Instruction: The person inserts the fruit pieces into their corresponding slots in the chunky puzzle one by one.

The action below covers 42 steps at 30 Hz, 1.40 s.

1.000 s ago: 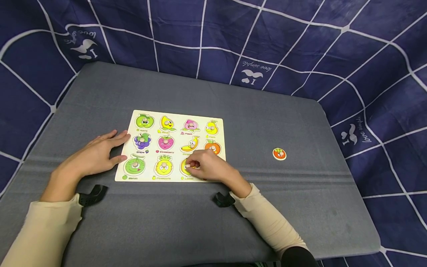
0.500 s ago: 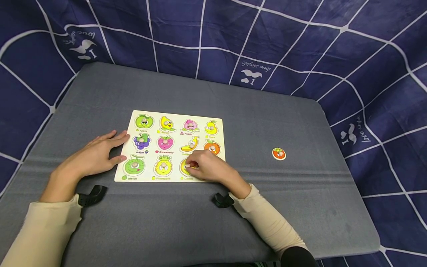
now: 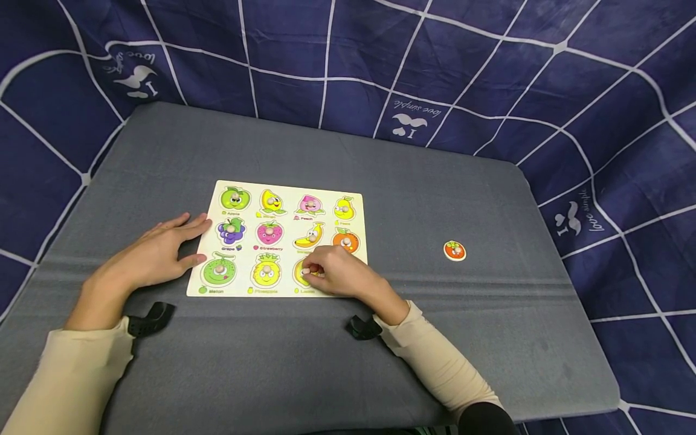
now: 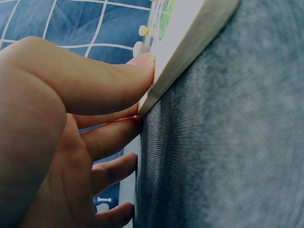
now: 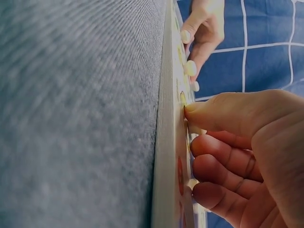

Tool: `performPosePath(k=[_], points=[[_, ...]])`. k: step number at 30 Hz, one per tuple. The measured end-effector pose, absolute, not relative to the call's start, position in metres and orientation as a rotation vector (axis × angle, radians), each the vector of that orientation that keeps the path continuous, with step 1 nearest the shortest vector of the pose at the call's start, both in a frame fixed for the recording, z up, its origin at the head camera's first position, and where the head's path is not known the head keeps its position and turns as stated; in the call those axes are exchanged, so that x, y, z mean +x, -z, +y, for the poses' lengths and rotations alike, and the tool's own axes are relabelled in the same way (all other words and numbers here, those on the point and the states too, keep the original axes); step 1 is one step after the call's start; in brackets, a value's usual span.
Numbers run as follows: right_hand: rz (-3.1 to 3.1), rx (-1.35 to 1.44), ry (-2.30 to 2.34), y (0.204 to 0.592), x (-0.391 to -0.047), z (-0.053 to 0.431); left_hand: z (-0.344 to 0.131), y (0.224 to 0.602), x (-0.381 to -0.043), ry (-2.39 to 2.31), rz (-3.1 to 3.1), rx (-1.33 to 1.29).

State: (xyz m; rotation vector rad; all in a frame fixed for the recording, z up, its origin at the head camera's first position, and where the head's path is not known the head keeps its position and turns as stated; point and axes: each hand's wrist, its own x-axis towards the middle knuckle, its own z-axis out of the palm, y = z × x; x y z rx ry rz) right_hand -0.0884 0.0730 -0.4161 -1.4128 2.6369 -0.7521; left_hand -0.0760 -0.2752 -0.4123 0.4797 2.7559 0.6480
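Note:
A cream wooden fruit puzzle board [image 3: 288, 243] lies on the grey table. Thumb and index finger of my right hand [image 3: 342, 272] pinch the white knob of the yellow lemon piece [image 3: 298, 273] at the board's lower right. That hand partly covers the piece and hides the board's lower right corner. My left hand [image 3: 157, 249] rests at the board's left edge, its fingers fairly straight. In the left wrist view the thumb [image 4: 128, 85] touches the board's edge. Other knobbed pieces, such as the pineapple [image 3: 266, 272] and the orange [image 3: 346, 240], sit in the board.
To the right of the board, a round red tomato-like piece [image 3: 454, 251] lies alone on the grey cloth-covered table [image 3: 489, 338]. A dark blue curtain with white lines [image 3: 293, 54] hangs behind the table and along its sides. Black straps [image 3: 151, 319] are on both wrists.

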Motion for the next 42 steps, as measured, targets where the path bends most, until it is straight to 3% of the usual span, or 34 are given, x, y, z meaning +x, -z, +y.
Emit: performPosePath(k=[42], points=[[2.748, -1.318, 1.055, 0.420, -0.096, 0.142, -0.275, 0.413, -0.076, -0.671, 2.745, 0.461]])
